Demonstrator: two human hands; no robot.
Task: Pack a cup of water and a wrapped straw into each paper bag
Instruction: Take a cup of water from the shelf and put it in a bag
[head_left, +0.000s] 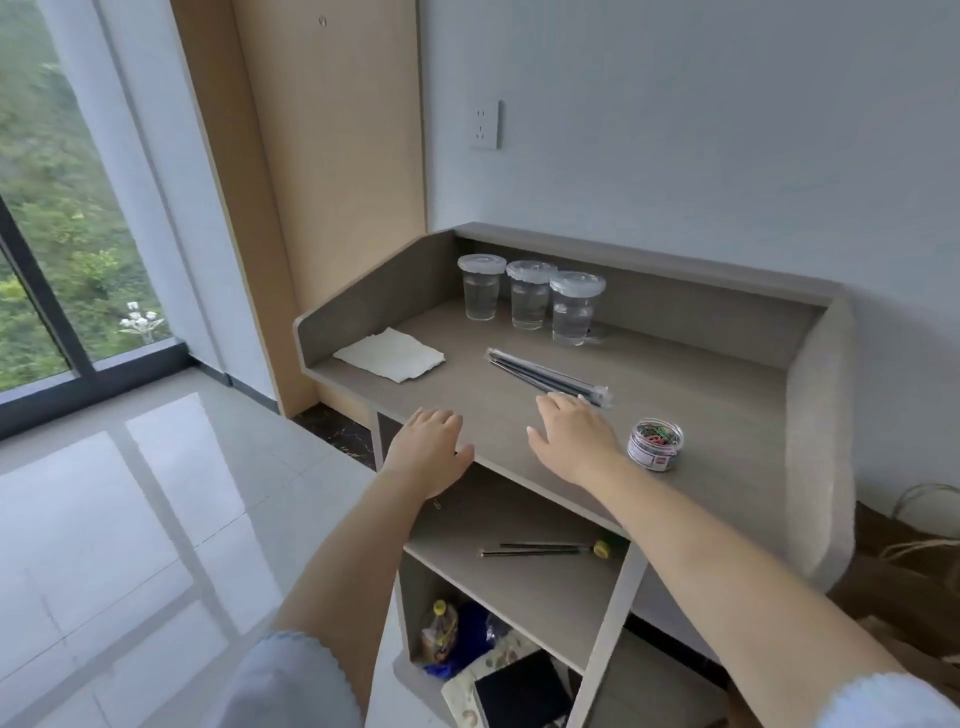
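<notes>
Three clear lidded cups of water (529, 300) stand in a row at the back of the grey desk (701, 395). Several black wrapped straws (548, 375) lie in a bundle mid-desk. My right hand (571, 434) hovers flat and relaxed over the desk, its fingertips just short of the straws' near end. My left hand (428, 447) rests on the desk's front left edge with fingers loosely bent, holding nothing. Brown paper bags (904, 577) with twine handles sit on the floor at the right, mostly hidden by the desk's side.
A white folded napkin (390, 354) lies at the desk's left. A small jar of coloured paper clips (654, 444) stands by my right wrist. Two more straws (535, 549) lie on the lower shelf (519, 587). Clutter (467, 644) fills the bottom compartment. A window is at left.
</notes>
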